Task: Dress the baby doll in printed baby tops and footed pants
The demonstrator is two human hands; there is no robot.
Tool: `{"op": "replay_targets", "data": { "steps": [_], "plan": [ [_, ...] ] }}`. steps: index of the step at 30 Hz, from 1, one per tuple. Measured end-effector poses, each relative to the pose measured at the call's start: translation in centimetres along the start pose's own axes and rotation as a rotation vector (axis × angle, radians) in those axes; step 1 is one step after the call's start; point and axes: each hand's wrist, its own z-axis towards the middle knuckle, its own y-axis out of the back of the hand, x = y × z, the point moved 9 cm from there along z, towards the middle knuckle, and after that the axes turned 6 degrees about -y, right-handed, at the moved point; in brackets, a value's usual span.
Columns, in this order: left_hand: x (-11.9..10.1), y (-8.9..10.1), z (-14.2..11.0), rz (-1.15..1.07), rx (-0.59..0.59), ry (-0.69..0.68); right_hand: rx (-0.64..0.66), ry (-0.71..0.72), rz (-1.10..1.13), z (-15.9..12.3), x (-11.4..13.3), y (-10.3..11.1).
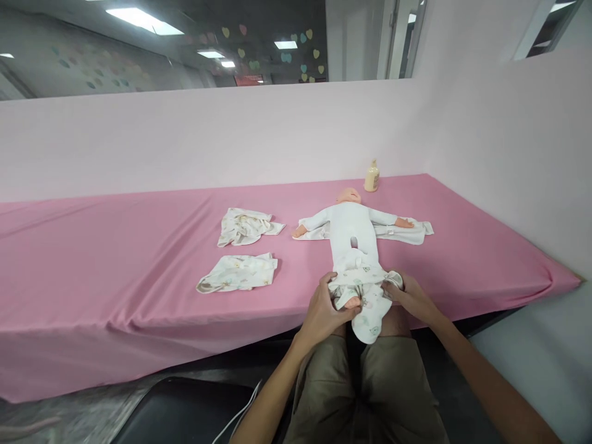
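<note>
A baby doll [354, 225] with a white cloth body lies on its back at the table's front edge, arms spread. Printed white baby pants [370, 308] are bunched round its legs. One pant leg hangs over the edge, and a bare foot [353, 302] shows at the left opening. My left hand [327, 311] is closed on the left side of the pants by that foot. My right hand [407, 295] grips the bunched cloth at the right side. A white garment [419, 233] lies spread beneath the doll's arms.
Two baby garments, a crumpled one [245, 226] and a flatter printed one [240, 272], lie left of the doll. A pump bottle [372, 177] stands behind its head. Pink cloth [139, 259] covers the table, which meets walls behind and at right. A black seat [180, 410] is below left.
</note>
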Motion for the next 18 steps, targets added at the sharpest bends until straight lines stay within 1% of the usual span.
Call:
{"op": "replay_targets", "data": {
  "steps": [3, 6, 10, 12, 15, 18],
  "plan": [
    [0.0, -0.1, -0.6, -0.07, -0.033, 0.024, -0.009, 0.081, 0.049, -2.0, 0.6, -0.5],
    [-0.2, -0.3, -1.3, -0.046, -0.094, 0.05, -0.064, 0.15, -0.025, -3.8, 0.9, -1.6],
    [-0.6, -0.7, -2.2, 0.008, -0.196, 0.07, -0.227, 0.087, -0.169, -4.7, 0.3, -2.6],
    [-0.7, -0.9, -2.5, 0.027, -0.24, 0.062, -0.276, 0.051, -0.19, -4.7, 0.2, -2.6],
    [-0.8, -1.0, -2.8, 0.066, -0.251, 0.042, -0.27, 0.028, -0.183, -4.6, 0.4, -2.5],
    [-1.2, -0.9, -3.0, 0.124, -0.219, 0.02, -0.195, -0.004, -0.126, -4.4, 0.4, -2.2]
  ]
}}
